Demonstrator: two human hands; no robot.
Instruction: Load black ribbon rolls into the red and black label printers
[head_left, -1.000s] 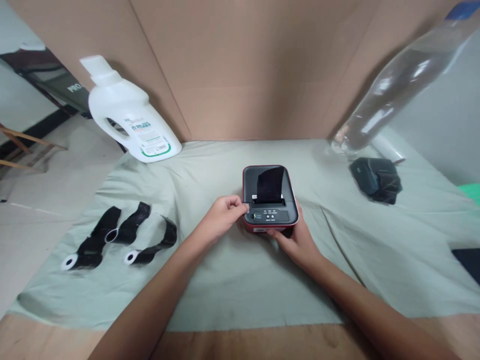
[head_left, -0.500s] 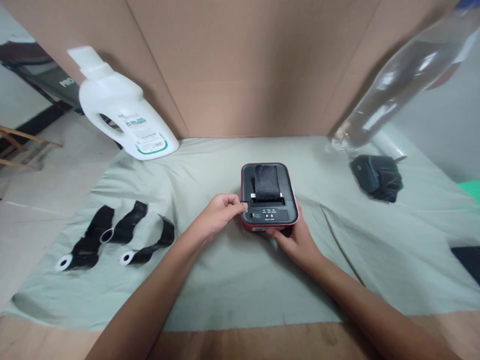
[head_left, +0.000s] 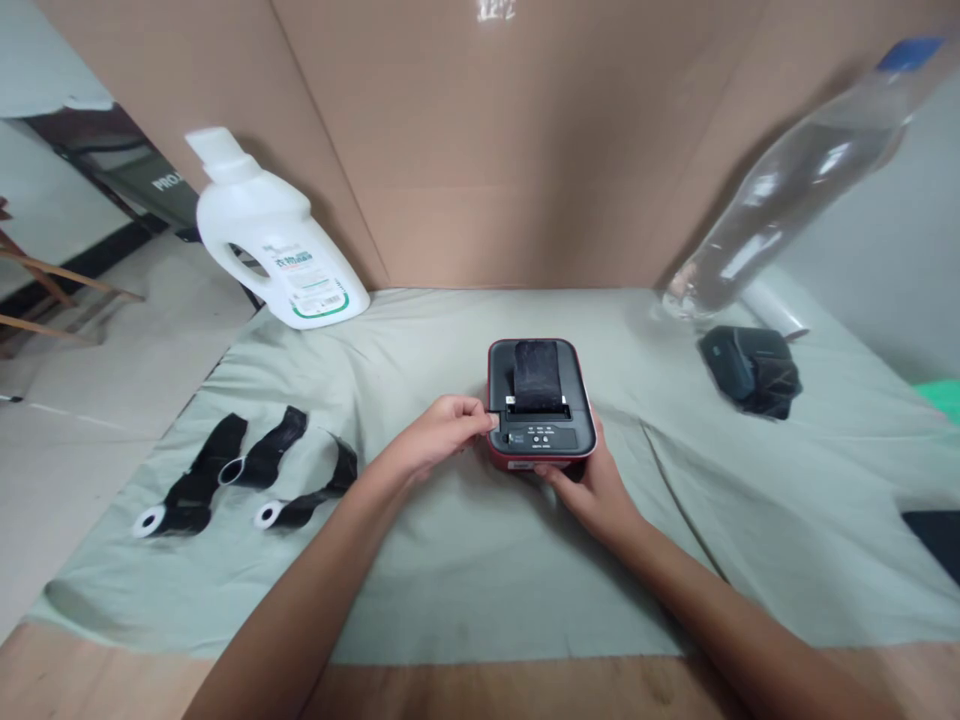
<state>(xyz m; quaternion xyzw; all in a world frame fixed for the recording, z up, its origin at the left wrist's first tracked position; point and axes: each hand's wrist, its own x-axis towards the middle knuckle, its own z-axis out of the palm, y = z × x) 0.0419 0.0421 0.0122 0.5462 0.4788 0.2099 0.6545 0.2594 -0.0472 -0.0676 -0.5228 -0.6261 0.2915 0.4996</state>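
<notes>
A small black-topped printer with red sides [head_left: 536,437] rests on the green cloth in the middle. A strip of black paper [head_left: 537,373] sticks up out of its slot. At the printer's left edge, my left hand [head_left: 457,430] is closed, thumb and finger pinched on a dark part by the corner; the fingertips partly hide it. My right hand [head_left: 596,485] grips the printer's near right side, with the thumb on the front and the other fingers mostly hidden behind it. Buttons and small white icons show on the front panel.
Several partly unrolled black paper rolls [head_left: 176,518] lie at left. A white detergent bottle [head_left: 289,250] stands behind them. At right are a clear plastic bottle with a blue cap [head_left: 795,190] and a dark device [head_left: 746,365]. Cardboard [head_left: 480,150] stands along the back.
The whole view has shifted, with the bottles and rolls appearing slightly lower and the left-side things further right. Both hands keep their places on the printer.
</notes>
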